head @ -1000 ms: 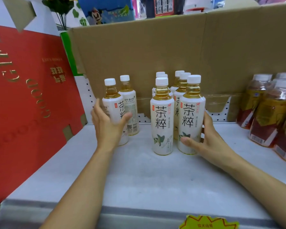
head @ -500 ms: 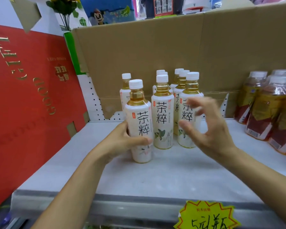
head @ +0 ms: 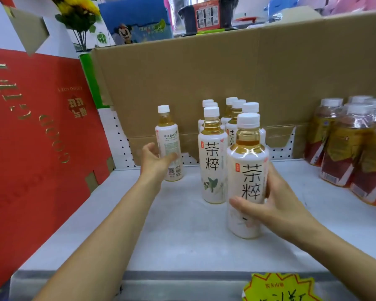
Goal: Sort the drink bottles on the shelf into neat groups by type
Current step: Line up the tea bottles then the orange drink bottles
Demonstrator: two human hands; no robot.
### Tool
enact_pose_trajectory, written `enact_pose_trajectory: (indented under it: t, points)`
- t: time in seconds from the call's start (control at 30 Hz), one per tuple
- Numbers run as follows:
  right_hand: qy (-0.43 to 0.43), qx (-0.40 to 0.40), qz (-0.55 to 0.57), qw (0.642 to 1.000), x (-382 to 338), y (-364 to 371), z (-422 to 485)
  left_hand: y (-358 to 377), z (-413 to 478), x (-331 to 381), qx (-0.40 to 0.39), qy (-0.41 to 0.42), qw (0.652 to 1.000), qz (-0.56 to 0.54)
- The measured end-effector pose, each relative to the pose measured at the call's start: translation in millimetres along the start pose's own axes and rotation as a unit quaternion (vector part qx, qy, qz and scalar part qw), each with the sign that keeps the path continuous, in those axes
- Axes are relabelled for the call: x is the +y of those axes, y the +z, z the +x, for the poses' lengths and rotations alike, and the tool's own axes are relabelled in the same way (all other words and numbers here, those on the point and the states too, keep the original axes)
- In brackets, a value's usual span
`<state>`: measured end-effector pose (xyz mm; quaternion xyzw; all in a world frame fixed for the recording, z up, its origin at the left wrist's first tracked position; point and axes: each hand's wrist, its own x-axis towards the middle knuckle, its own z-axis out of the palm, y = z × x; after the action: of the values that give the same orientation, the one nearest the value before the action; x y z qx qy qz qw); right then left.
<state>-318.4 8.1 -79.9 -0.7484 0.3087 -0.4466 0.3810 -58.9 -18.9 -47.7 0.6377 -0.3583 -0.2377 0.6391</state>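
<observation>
Far left, leaning over the shelf at its left edge: a red box. Next, gripping a lone tea bottle near the back with the left hand, thumb across the label. Mid-shelf, toward the back, upright and packed tight: the tea bottle group. Clamped round a front bottle with the right hand, just ahead of that group. Hands well apart. By the right edge, amber bottles.

The shelf is bare at front and left, up to the red box. Gaps lie between lone bottle and cluster, and between cluster and amber bottles. The cardboard closes the back. The front bottle blocks the cluster's right column.
</observation>
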Motion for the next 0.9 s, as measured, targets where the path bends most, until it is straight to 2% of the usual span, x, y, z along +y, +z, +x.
enact_pose_trajectory:
  t: [0.17, 0.33, 0.43, 0.53, 0.67, 0.8, 0.9]
  points:
    - [0.026, 0.053, -0.004, 0.998, 11.7, -36.9, -1.0, 9.2, 34.1, -18.7, -0.079, -0.026, 0.996, 0.041]
    - [0.042, 0.083, -0.001, 0.996, 22.8, -45.2, 1.8, -9.7, 41.8, -32.0, -0.092, -0.049, 0.987, 0.119]
    - [0.042, 0.103, -0.004, 0.994, 28.4, -41.4, 2.2, -11.3, 38.9, -30.0, -0.126, -0.031, 0.987, 0.096]
    - [0.037, 0.102, -0.018, 0.994, 32.8, -41.4, 1.1, -3.0, 34.4, -28.7, -0.19, -0.007, 0.981, 0.048]
    - [0.041, 0.096, -0.046, 0.993, 35.6, -42.3, -0.8, -6.7, 27.9, -30.1, -0.206, -0.005, 0.975, 0.087]
    - [0.033, 0.097, -0.047, 0.994, 38.2, -41.3, 0.1, -20.3, 13.4, -36.3, -0.266, -0.018, 0.946, 0.187]
    - [0.033, 0.093, -0.044, 0.994, 41.9, -40.6, 1.9, -12.1, 7.1, -35.6, -0.283, -0.015, 0.948, 0.146]
